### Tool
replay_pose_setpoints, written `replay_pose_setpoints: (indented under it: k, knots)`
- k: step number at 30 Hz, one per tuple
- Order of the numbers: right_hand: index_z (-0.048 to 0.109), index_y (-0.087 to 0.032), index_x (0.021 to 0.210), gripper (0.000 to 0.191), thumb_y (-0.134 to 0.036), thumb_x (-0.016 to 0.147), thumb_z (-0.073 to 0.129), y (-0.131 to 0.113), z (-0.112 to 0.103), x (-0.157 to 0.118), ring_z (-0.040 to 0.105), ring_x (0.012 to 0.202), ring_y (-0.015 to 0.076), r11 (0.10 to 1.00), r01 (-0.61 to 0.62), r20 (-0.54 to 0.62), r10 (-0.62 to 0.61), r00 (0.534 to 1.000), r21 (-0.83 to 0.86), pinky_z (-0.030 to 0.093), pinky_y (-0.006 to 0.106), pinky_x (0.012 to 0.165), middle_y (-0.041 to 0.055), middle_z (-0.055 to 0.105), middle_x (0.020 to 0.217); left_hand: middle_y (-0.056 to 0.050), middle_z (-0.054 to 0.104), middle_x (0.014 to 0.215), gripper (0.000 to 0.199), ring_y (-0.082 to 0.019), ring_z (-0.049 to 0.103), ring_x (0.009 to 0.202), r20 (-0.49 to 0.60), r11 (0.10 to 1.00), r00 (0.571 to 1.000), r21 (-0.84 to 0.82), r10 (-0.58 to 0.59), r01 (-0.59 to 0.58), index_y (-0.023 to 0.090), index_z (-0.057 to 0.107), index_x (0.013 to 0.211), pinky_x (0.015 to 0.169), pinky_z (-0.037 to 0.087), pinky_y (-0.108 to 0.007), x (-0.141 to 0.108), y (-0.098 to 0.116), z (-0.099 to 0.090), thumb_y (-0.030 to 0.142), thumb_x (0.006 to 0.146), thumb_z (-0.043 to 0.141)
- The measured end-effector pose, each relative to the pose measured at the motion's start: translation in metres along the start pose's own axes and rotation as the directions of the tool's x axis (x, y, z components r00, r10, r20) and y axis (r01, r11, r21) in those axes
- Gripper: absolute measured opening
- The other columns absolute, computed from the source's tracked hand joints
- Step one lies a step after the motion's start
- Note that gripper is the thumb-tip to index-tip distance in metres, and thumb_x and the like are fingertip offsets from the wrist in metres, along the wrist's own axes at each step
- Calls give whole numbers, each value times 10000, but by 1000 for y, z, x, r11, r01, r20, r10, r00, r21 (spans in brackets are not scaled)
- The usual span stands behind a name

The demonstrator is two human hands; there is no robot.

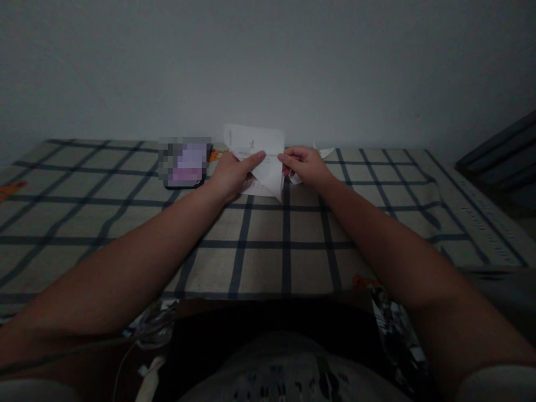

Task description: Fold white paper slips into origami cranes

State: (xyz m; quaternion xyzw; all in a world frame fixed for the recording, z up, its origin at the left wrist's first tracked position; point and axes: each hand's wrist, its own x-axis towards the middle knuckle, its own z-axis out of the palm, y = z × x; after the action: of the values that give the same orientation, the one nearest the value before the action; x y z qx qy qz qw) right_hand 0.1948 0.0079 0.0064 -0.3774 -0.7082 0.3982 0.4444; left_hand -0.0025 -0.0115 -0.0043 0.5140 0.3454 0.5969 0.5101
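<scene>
A white sheet of paper (255, 146) with faint print is held up, partly folded, over a checked bed cover (259, 240). My left hand (232, 173) grips its left side with the forefinger stretched along a fold. My right hand (305, 164) pinches the paper's right edge. A folded corner points down between the two hands.
A phone with a lit, blurred screen (184, 162) lies left of my left hand. Another scrap of white paper (324, 152) lies behind my right hand. A plain wall rises behind the bed. A dark slatted thing (502, 156) stands at the right edge.
</scene>
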Motion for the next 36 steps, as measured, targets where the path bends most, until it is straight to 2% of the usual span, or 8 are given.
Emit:
replay_pose_setpoints:
  k: [13, 18, 24, 30, 36]
  knots:
    - [628, -179, 755, 321, -420, 957, 695, 1, 0, 1, 574, 630, 110, 999, 1, 9, -1, 1000, -49, 498, 251, 658, -4, 610, 677, -136, 811, 1157, 383, -280, 780, 1075, -43, 999, 999, 33, -9, 10, 161, 749, 1026, 934, 643, -388, 2, -1, -1, 321, 719, 913]
    - [631, -186, 810, 260, -390, 960, 693, 5, -2, 2, 580, 621, 114, 999, -24, -22, 24, 999, -30, 503, 259, 653, -8, 615, 690, -106, 826, 1013, 348, -274, 795, 986, -96, 997, 993, 22, -66, 69, 173, 745, 955, 824, 671, -360, 4, -1, -2, 407, 753, 906]
    - [606, -200, 803, 268, -403, 949, 704, 9, -3, 4, 565, 603, 107, 999, -46, -41, 46, 998, -8, 502, 247, 631, -16, 614, 675, -71, 810, 896, 305, -245, 793, 940, -95, 998, 993, 2, -70, 71, 193, 721, 866, 814, 677, -350, 8, -3, -5, 430, 787, 896]
    - [599, -191, 770, 272, -355, 969, 687, 6, -7, 5, 548, 594, 103, 996, -51, -75, 46, 996, -74, 481, 242, 617, -14, 595, 669, -19, 715, 697, 391, -162, 731, 709, -160, 998, 986, 20, -51, 55, 200, 641, 726, 686, 642, -263, 17, -7, -13, 483, 761, 907]
    - [587, -184, 739, 287, -305, 983, 676, 2, -9, 5, 535, 576, 89, 995, -63, -85, 56, 995, -83, 468, 227, 611, -24, 583, 647, -4, 686, 691, 419, -126, 688, 664, -162, 998, 985, 12, -57, 60, 193, 609, 725, 706, 634, -259, 16, -4, -11, 521, 815, 854]
